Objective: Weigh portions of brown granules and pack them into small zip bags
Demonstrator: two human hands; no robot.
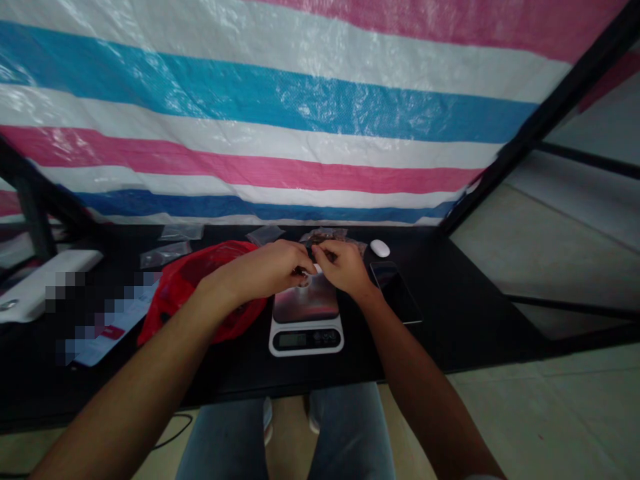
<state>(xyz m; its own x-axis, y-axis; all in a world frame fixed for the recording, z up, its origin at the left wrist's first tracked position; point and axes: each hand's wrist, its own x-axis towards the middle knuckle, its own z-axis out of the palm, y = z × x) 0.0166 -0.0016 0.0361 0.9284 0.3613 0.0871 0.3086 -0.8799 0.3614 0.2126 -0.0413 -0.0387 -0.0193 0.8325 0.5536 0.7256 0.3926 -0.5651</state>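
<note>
"Above the white rectangular digital scale [277, 347] with its shiny silver metal plate [306, 308], we've got the left hand [275, 262] and right hand [346, 268] together, fingertips bent close!"

"Gripping anything?"

"Can't tell! One small clear glinting piece [303, 283] shows under the left hand, over the plate; contact's unclear."

"Good form here?"

"Light fingertips, I'd say, no leaning on that plate, or the reading likely suffers. And watch the left: the crumpled red plastic bag [169, 301] sits just beside the scale, easily brushed. Clear plastic packets with brown contents [327, 234] lie just behind the hands."
</note>
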